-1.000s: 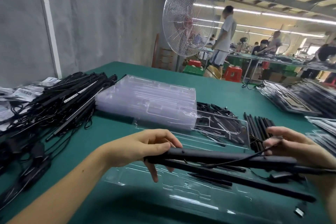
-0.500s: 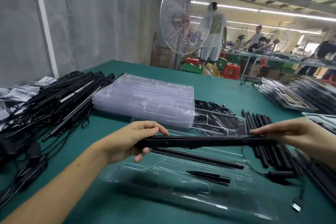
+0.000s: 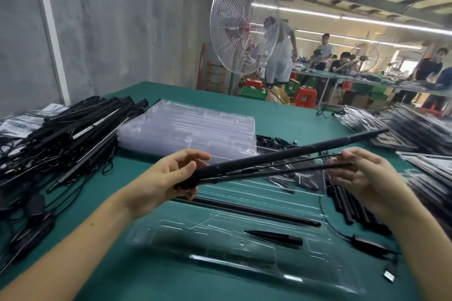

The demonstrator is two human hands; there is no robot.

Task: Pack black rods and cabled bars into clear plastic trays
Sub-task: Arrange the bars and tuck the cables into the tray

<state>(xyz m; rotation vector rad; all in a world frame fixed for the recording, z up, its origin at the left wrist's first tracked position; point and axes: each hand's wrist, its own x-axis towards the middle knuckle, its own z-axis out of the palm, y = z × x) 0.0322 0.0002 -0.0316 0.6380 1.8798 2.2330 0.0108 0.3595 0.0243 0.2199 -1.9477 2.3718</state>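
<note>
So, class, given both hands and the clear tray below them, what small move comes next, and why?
Probably lower the bars flat into the clear tray. The left hand grips their near ends, the right hand pinches the thinner one's far end, and they hang tilted above the tray, which holds a rod and a pointed spike.

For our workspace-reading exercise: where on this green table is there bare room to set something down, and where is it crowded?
Bare green table lies behind the stack of clear trays, and between the pile of cabled bars and the open tray. Crowded: the right side, with loose rods and packed trays.
</note>
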